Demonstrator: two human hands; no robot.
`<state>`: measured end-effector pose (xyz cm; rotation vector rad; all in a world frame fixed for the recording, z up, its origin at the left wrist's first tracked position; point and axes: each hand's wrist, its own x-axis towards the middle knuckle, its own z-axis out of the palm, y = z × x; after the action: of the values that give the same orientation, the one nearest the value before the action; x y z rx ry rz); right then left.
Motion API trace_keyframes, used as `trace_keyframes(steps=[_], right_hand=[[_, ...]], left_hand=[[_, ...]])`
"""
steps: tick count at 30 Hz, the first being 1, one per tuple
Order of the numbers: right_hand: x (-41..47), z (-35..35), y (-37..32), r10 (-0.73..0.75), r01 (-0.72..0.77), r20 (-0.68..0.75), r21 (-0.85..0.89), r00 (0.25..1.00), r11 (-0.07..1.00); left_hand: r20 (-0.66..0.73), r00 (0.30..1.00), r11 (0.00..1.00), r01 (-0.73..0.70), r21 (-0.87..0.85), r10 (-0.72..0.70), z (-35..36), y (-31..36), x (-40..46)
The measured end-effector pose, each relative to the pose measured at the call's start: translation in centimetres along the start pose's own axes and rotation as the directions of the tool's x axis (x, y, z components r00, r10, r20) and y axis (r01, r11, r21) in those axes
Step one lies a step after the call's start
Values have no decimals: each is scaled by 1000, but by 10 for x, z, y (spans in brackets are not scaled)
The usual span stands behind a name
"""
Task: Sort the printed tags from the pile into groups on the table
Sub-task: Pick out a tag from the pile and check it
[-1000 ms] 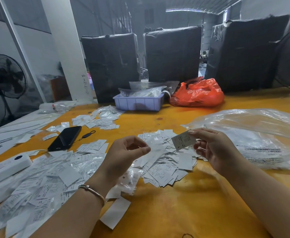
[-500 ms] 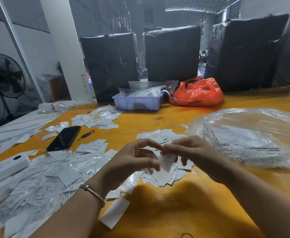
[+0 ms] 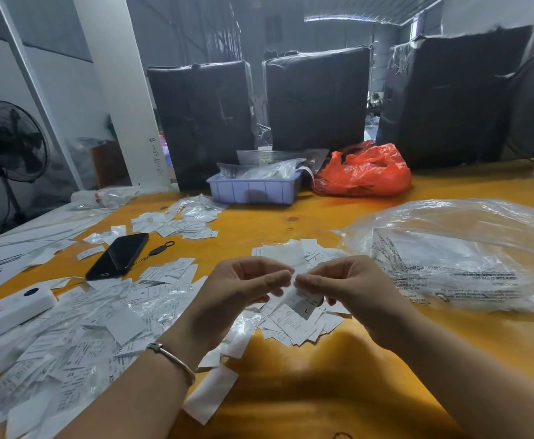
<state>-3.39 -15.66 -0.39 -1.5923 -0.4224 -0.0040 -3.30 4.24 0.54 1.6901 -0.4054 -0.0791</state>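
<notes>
We hold one tag over the middle pile on the surface, right hand fingers pinching its top; it hangs downward. Left hand fingers, curled, meet it; whether they grip, we cannot tell.

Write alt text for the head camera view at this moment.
Two hands meet above a small pile of printed tags on a yellow table; the right hand pinches one tag, the left hand curled beside it. A bigger heap lies left, beside a black phone.
</notes>
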Motion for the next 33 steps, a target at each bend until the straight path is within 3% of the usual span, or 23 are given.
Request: trace_keyframes(steps=[4, 8, 11, 13, 19, 33], right_hand=[[-1, -2, -1, -12, 12, 5, -109, 1000, 994], [1, -12, -13, -271, 249, -244, -119, 931, 961], [-2, -17, -27, -428, 405, -252, -142, 868, 903], [-4, -16, -34, -471, 424, -218, -228, 855, 876], [-8, -6, -35, -532, 445, -138, -398, 836, 802], [-7, -8, -32, -538, 455, -65, -456, 840, 765]], left_hand=[[-75, 989, 988, -116, 102, 124, 1, -2, 1], [-73, 978, 967, -180, 179, 196, 1, -3, 1], [-47, 976, 952, -196, 235, 212, 1, -3, 1], [-32, 975, 944, -204, 258, 220, 2, -3, 0], [12, 972, 934, -228, 274, 234, 4, 0, -2], [4, 970, 936, -235, 264, 242, 4, 1, -3]])
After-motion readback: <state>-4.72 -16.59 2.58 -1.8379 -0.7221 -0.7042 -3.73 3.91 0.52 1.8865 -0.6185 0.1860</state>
